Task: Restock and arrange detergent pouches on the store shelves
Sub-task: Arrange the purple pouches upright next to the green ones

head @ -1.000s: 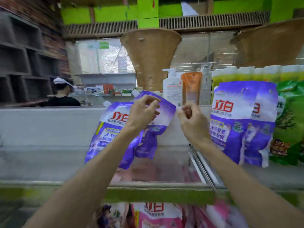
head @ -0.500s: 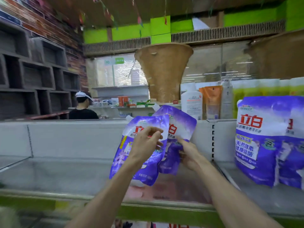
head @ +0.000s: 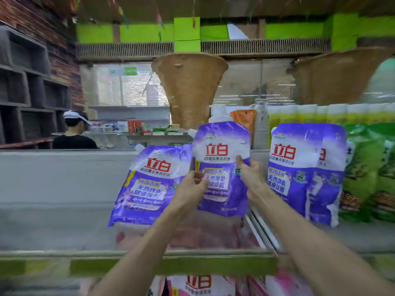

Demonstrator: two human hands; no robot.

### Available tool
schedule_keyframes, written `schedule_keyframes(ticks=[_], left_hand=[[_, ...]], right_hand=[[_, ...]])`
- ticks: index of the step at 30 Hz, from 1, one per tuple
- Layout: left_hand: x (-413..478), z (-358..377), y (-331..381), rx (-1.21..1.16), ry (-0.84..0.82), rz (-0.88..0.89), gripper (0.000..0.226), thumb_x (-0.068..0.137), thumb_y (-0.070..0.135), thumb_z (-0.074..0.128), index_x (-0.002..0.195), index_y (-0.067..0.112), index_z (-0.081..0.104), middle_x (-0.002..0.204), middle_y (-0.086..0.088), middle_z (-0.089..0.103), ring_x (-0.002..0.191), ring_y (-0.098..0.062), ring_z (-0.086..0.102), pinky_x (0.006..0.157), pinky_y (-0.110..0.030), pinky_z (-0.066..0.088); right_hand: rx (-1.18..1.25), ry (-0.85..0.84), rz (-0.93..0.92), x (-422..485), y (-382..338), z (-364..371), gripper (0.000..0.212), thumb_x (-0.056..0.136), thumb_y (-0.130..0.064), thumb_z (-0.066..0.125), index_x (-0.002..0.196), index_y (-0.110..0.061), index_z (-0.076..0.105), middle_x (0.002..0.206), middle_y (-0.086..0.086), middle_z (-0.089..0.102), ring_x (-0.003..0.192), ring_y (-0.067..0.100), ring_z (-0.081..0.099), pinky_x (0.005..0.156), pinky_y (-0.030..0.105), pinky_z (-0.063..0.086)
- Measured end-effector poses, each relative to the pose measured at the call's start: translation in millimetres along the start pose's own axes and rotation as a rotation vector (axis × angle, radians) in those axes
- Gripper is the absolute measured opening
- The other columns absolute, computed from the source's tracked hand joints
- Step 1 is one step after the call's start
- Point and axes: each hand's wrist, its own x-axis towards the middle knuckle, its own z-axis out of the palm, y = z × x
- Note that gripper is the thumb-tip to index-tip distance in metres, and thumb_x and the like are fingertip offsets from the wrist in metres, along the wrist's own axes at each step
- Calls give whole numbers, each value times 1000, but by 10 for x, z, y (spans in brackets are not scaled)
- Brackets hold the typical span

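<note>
Above shelf, right grip pinches pouch edge.

Pink pouches are cut off by the bottom edge, and green pouches are blurred.

A brick wall on the left carries dark grey cubby shelving, and lime-green panels run above a slatted strip across the back. Two woven cone-shaped shades flare upward before a bright glazed partition, with a person in a white visor at its left
</note>
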Motion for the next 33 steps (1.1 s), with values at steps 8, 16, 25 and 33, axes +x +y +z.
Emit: schedule_keyframes(ticks=[8, 16, 25, 33], left_hand=[[22, 861, -93, -182, -330, -164, 23, 102, 36, 42, 110, 23, 59, 94, 6, 67, 59, -1, 55, 56, -19, 37], [164, 1409, 19, -275, -292, -134, 46, 103, 51, 31, 117, 14, 54, 73, 2, 55, 47, -5, 48, 50, -18, 39], [265, 1501, -16, -496, -397, -122, 46, 105, 46, 28, 126, 18, 59, 111, 1, 75, 85, -6, 73, 66, -17, 55], [212, 1271, 213, -167, -243, -72, 51, 101, 49, 39, 126, 7, 52, 117, -10, 66, 80, -18, 64, 56, -22, 51]], right_hand=[[-157, 181, -138, -45, -163, -751, 34, 93, -36, 64, 69, -13, 59, 68, 6, 73, 66, 24, 74, 59, 38, 61], [-130, 49, -188, -11, -207, -1039, 23, 97, -33, 58, 99, -14, 71, 93, -2, 79, 89, 20, 76, 83, 41, 61], [-317, 66, -238, -88, -195, -879, 42, 100, -50, 43, 93, -17, 67, 83, -7, 75, 73, 1, 71, 66, 18, 55], [-304, 212, -536, -236, -334, -762, 36, 99, -43, 52, 121, -15, 50, 117, 8, 63, 106, 24, 63, 93, 47, 53]])
